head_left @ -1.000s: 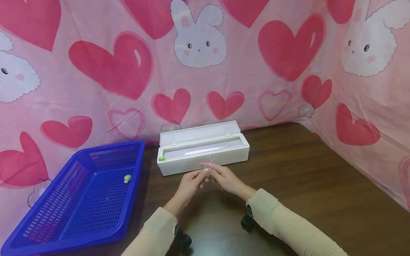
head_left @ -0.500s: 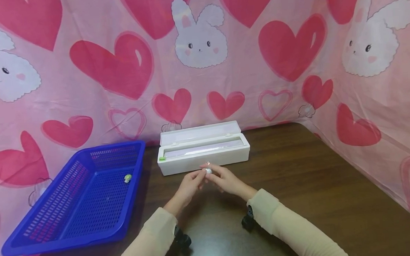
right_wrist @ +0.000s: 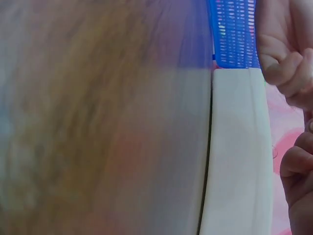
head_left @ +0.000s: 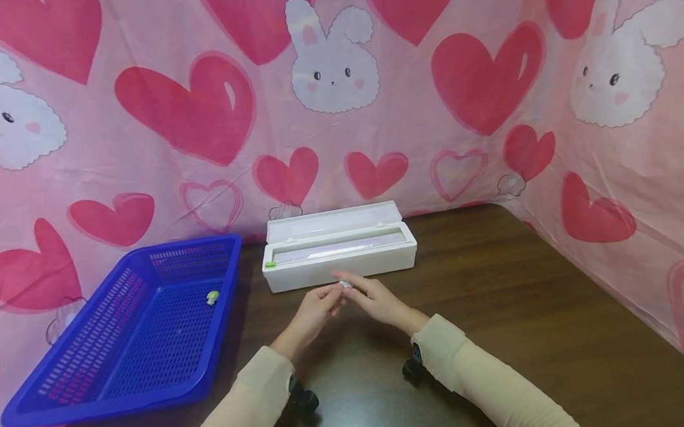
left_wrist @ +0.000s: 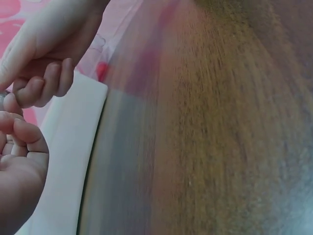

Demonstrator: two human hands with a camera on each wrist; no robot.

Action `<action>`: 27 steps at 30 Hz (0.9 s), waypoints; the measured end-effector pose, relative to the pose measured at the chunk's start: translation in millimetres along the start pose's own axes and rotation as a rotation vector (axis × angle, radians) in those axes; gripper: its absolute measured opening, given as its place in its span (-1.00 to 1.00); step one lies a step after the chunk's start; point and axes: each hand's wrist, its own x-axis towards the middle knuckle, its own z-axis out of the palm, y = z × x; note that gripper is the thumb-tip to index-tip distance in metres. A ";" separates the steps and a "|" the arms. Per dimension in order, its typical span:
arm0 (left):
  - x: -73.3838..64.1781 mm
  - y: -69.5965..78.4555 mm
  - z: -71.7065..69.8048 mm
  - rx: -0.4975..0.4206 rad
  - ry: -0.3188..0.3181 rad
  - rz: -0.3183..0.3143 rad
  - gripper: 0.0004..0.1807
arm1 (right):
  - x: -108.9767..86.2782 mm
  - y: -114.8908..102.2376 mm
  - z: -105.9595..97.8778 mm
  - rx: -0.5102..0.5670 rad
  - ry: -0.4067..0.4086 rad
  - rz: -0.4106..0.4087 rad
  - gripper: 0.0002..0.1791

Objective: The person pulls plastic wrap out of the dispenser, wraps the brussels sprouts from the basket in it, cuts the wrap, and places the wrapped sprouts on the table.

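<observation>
Both hands meet in front of the white box, fingertips together. My left hand and my right hand pinch a small shiny whitish thing between them, which looks wrapped in clear film. Fingers hide most of it, and I cannot tell its kind. In the left wrist view, a glint of the whitish thing shows at the left edge between the curled fingers. Just behind the hands stands the long white cling film dispenser, lid raised, with a green slider at its left end.
To the left stands a blue perforated basket, holding a small green and white figurine near its right wall. The brown wooden table runs out to the right. A pink heart-and-rabbit cloth hangs along the back and sides.
Clear film that stuck up above the fingers is no longer seen there. The whitish thing shows more, then less, as the fingers shift on it. Arms, dispenser and basket stay in place.
</observation>
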 end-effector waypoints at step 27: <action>-0.6 1.0 3.9 -0.172 -0.099 -0.013 -0.63 | 1.5 13.5 6.9 -0.090 -0.018 0.007 -0.60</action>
